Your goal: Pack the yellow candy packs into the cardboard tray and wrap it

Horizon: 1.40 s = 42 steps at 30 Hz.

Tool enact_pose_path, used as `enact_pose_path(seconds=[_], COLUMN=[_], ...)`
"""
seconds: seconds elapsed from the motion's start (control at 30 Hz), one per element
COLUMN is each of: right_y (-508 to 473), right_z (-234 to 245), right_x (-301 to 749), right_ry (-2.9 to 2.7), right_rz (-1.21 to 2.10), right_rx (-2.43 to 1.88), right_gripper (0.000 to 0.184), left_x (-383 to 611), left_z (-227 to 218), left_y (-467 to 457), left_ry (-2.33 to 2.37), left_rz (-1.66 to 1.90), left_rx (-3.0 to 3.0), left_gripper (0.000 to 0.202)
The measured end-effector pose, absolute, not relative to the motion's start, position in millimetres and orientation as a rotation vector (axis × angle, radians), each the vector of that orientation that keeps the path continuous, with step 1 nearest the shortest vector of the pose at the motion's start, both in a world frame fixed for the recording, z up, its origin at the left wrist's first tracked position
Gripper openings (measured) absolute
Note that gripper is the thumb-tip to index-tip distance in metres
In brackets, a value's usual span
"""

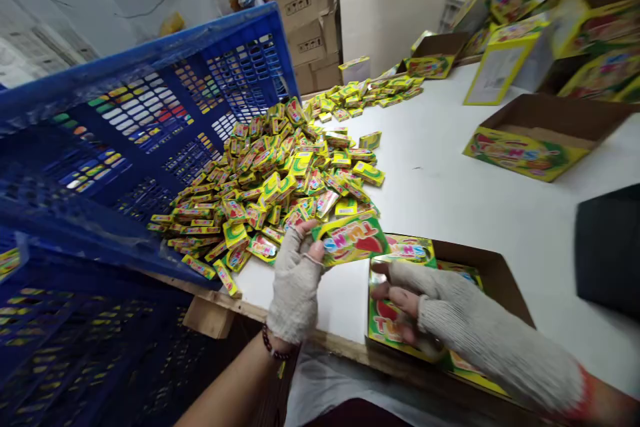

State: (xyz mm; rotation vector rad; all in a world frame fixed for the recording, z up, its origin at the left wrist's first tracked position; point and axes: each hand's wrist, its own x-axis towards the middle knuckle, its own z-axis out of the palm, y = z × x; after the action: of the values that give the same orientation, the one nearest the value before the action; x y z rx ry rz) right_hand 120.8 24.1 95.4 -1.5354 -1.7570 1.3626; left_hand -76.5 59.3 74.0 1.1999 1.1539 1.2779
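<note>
Ideally, pinch lightly: left hand (296,290) holds 1 packet (353,239) by its end; right hand (440,303), grip unclear, hovers at the 4 o'clock carton (503,280).

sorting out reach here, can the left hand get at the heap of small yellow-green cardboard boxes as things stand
Probably yes: the left hand is beside the heap of small yellow-green cardboard boxes with nothing between, though the printed yellow-green box it holds may hinder picking.
</note>
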Motion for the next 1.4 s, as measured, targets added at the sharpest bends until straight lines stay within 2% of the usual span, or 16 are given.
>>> enact_pose_path(seconds=[0.13, 0.23, 0.4, 0.53, 0.7, 0.9, 1.23, 1.4], right_y=[23, 29, 47, 66, 78, 70, 53, 36], right_z=[104, 119, 124, 111, 113, 88, 53, 33], right_x=[131, 174, 241, 240, 204, 180, 186, 183], right_ry=[-1.443, -1.468, -1.888, -2.413, -2.672, -2.545, -2.586, -2.622], right_rz=[1.216, 1.006, 0.788, 0.641, 0.539, 0.465, 0.164, -0.063], right_rx=[-1.536, -1.61, -1.796, -2.199, -2.418, -2.412, -2.251, -2.143], right_gripper=[0.045, 0.046, 0.035, 0.034, 0.037, 0.022, 0.03, 0.033], left_x=[-28, -14, -3, 0, -6, -7, -10, -12], left_z=[66, 60, 39, 28, 24, 19, 20, 25], left_y=[42, 39, 44, 42, 39, 38, 38, 34], left_ry=[1.076, 1.12, 1.183, 1.317, 1.337, 1.334, 1.307, 1.285], left_rz=[1.21, 1.039, 0.505, 0.232, 0.274, 0.335, 0.327, 0.254], left_rx=[1.255, 1.613, 2.537, 2.763, 2.847, 2.86, 2.824, 2.708], left_gripper=[0.035, 0.043, 0.068, 0.071, 0.068, 0.07, 0.065, 0.074])
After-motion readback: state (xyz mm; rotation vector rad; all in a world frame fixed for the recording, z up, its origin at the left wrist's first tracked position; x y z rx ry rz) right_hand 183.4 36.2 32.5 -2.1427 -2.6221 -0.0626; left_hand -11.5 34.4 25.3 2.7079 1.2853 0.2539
